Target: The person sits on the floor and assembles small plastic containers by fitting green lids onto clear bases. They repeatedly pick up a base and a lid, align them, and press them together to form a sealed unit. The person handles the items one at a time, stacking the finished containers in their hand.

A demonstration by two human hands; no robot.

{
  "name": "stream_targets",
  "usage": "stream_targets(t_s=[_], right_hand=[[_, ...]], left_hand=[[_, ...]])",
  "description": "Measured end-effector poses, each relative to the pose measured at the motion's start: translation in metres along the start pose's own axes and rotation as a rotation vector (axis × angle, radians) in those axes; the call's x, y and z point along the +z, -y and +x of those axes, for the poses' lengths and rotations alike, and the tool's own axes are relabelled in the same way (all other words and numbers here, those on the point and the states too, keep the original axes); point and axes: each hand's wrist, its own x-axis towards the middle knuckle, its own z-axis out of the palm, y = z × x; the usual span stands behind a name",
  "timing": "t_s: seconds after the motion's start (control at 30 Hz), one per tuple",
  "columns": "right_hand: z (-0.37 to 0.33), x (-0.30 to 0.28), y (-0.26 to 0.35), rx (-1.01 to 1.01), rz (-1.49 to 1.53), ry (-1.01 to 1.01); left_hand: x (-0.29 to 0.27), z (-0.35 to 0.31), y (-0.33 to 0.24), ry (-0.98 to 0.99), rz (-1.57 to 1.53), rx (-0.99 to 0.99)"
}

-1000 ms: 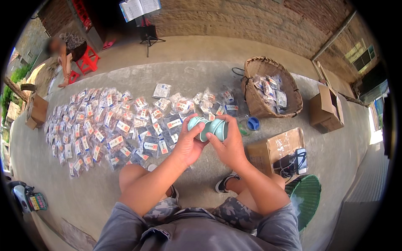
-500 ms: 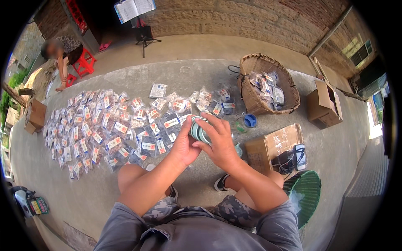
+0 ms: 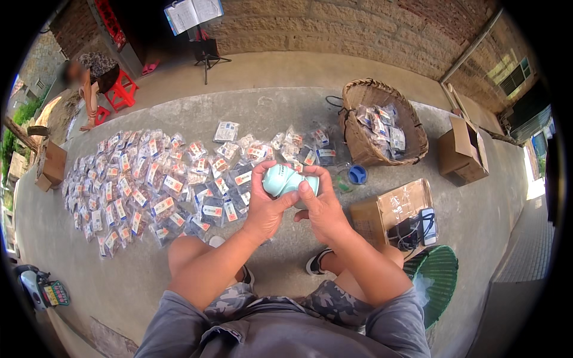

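Over the concrete floor (image 3: 119,280), mint-green container (image 3: 279,180) held up between left hand (image 3: 266,206) and right hand (image 3: 326,210). Grip of both hands curled round it, pinching it from either side, thumbs nearer the wearer. Edges: packaged bags (image 3: 140,179) spread from far left to just beyond the hands; cardboard box (image 3: 373,218) off to the right, concrete showing between it and the right hand; blue-lidded jar (image 3: 357,174) and basket (image 3: 356,140) farther out. Since half a second ago: right hand shifted from across the container to its side, rounded face now showing; bags, basket and box unmoved
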Motion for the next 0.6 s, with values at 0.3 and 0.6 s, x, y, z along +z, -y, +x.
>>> stream_targets(t_s=[0.3,0.6], right_hand=[[0.000,-0.004,0.006,0.151,0.441,0.042],[0.005,-0.011,0.008,-0.653,-0.595,-0.095]], left_hand=[[0.009,-0.004,0.000,0.094,-0.005,0.058],[0.011,0.001,-0.010,0.005,-0.183,-0.170]])
